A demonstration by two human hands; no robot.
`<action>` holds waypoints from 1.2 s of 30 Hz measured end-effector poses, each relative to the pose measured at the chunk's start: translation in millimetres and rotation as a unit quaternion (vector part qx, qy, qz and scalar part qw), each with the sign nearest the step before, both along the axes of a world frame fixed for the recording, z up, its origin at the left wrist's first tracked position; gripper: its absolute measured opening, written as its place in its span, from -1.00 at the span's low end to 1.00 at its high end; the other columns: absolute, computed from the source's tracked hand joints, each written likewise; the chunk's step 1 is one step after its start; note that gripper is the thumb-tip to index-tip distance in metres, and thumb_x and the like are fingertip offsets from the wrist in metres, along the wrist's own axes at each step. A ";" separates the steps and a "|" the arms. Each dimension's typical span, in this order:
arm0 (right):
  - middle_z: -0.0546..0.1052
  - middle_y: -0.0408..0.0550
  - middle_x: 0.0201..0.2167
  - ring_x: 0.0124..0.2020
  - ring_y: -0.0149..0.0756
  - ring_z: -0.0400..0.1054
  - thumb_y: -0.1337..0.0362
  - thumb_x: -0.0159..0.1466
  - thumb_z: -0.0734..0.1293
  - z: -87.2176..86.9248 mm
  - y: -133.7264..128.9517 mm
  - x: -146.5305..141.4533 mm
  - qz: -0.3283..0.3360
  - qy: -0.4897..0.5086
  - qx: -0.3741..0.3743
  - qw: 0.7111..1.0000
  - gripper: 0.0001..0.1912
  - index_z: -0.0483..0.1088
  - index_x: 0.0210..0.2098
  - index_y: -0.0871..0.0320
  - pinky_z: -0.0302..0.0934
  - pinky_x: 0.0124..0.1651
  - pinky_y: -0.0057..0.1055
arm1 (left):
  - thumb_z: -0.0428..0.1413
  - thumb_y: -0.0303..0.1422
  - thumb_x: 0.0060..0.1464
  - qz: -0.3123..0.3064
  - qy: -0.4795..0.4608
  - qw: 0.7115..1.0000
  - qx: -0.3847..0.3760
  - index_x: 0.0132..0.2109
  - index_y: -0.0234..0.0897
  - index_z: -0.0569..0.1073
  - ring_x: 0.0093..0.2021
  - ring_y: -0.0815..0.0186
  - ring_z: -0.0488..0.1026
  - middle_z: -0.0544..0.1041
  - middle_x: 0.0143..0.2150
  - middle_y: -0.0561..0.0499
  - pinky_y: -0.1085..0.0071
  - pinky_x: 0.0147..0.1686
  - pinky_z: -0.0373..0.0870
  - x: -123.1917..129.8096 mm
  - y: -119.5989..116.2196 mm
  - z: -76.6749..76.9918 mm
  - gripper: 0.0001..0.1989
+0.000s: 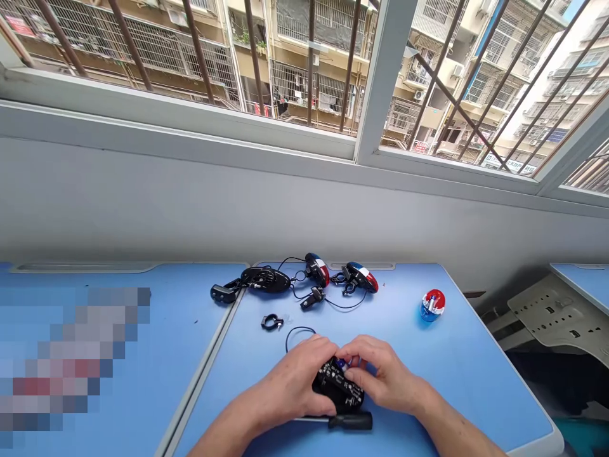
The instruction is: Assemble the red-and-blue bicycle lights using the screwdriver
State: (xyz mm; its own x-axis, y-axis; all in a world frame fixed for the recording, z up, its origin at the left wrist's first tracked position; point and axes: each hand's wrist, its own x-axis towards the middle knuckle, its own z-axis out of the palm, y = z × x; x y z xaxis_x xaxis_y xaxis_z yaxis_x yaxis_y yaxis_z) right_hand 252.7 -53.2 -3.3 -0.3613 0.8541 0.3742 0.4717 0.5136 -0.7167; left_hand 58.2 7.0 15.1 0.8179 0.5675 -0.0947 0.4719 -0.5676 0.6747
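On the blue table, my left hand [299, 377] is wrapped round a black housing [337, 388] with a dark circuit board, thumb at its lower edge. My right hand [380, 374] pinches at the housing's upper side, where a small blue and white part [342, 364] shows between the fingertips. A screwdriver with a black handle [352, 421] lies just below the housing, its shaft running left under my left hand. A thin black cable [299, 328] loops out above my left hand.
Behind my hands lie a black device [265, 279], two red, white and blue lamps [320, 269] [364, 277], a black clamp part [313, 298] and a black ring clamp [269, 322]. A red and blue cover [432, 305] sits at the right. A wall and barred window rise behind.
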 end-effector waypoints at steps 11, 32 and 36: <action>0.47 -0.03 -0.33 -0.34 -0.25 0.29 0.39 0.26 0.20 1.3 -5.1 -3.1 -0.007 -0.085 0.102 0.991 -0.73 0.29 -0.05 0.06 0.24 -0.29 -0.34 | 0.16 -0.50 -0.21 -0.002 -0.003 1.000 -0.023 -0.27 -0.20 0.37 -0.21 0.21 0.31 0.39 -0.30 0.09 0.39 -0.26 0.22 -1.0 -1.2 0.3 -0.73; 0.48 0.08 -0.25 -0.38 -0.25 0.28 0.39 0.27 0.18 -7.1 -12.3 -12.9 -0.039 -0.190 0.229 0.954 -0.64 0.25 0.07 0.20 0.28 -0.42 -0.34 | 0.14 -0.48 -0.22 -0.001 0.004 1.000 0.000 -0.29 -0.23 0.34 -0.24 0.22 0.29 0.36 -0.32 0.07 0.39 -0.29 0.21 -0.9 -2.1 -8.9 -0.74; 0.47 0.10 -0.23 -0.35 -0.23 0.30 0.37 0.27 0.20 -11.0 -12.3 -12.4 -0.031 -0.172 0.222 0.959 -0.61 0.23 0.10 0.20 0.31 -0.37 -0.32 | 0.15 -0.48 -0.23 -0.007 -0.009 1.000 0.007 -0.28 -0.23 0.34 -0.25 0.23 0.28 0.36 -0.33 0.08 0.40 -0.30 0.20 -1.8 -1.3 -14.7 -0.73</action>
State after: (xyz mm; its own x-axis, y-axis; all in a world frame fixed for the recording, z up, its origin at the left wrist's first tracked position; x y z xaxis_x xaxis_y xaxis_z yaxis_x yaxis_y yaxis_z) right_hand 240.2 -65.5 -14.3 -0.4830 0.6617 0.5735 0.6808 0.6957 -0.2293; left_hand 56.4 5.7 0.5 0.8271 0.5574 -0.0718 0.4514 -0.5828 0.6757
